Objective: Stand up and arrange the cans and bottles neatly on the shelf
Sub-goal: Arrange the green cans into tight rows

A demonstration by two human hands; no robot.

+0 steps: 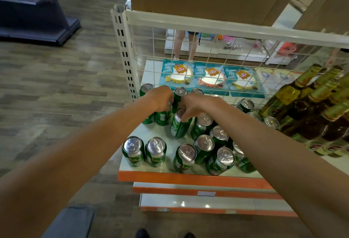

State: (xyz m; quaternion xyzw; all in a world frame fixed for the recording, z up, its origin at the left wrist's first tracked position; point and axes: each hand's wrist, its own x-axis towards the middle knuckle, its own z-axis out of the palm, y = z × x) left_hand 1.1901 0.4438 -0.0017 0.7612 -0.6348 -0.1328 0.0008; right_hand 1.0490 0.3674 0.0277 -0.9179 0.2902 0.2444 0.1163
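From the head camera, both hands were over the back left of the shelf (pixel 188 178). The left hand (pixel 160 99) had its fingers curled round the top of an upright can (pixel 163 118) in the back row by the wire grille (pixel 188 48). The right hand (pixel 196 105) pinched the rim of a tilted can (pixel 179 127) just beside it. I'd judge the work barely begun: only a short back row stood lined up, the front cans (pixel 154 151) stood scattered, and the bottles (pixel 311 105) leaned in a heap on the right.
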